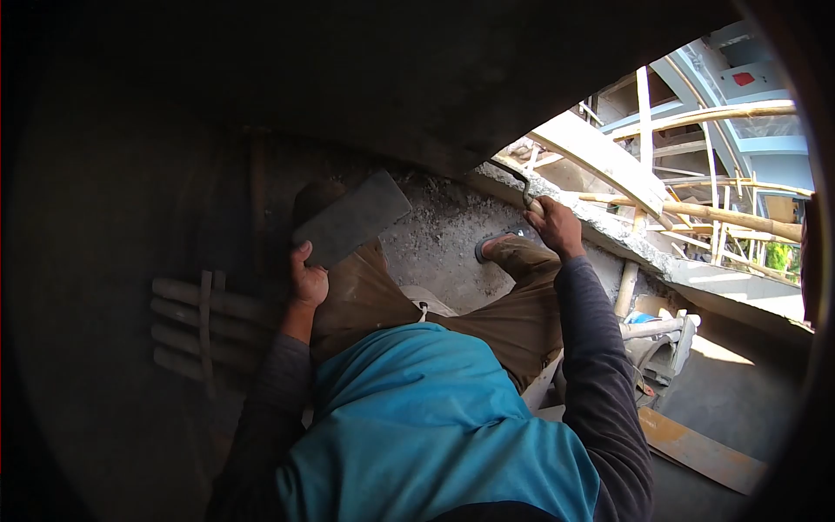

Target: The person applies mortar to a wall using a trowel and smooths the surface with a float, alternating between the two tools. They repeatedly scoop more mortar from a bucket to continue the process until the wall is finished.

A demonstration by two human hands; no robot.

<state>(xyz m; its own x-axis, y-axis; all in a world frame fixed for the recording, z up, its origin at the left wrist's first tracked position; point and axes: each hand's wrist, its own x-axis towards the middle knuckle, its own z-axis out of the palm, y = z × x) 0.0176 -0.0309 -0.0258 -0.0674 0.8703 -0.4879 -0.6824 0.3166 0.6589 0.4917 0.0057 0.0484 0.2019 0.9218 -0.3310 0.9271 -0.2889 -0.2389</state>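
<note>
In my left hand (309,278) is a flat grey rectangular plasterer's float (358,219), gripped at its lower end and tilted above my left leg. My right hand (557,228) is closed round the light handle of a trowel (527,184). The trowel's dark bent neck runs up and left, and its blade is edge-on at the lower edge of the dark concrete surface (417,78). Shadow makes it hard to tell whether the blade touches that surface. Both hands are apart, in front of my knees.
Below lies a rough, speckled floor (422,230), with a broken concrete ledge (600,228) along its right side. Bamboo scaffolding (722,210) stands outside. Several poles (235,304) lie in shadow at left. A plank (700,448) and a pale piece of equipment (665,352) are at right.
</note>
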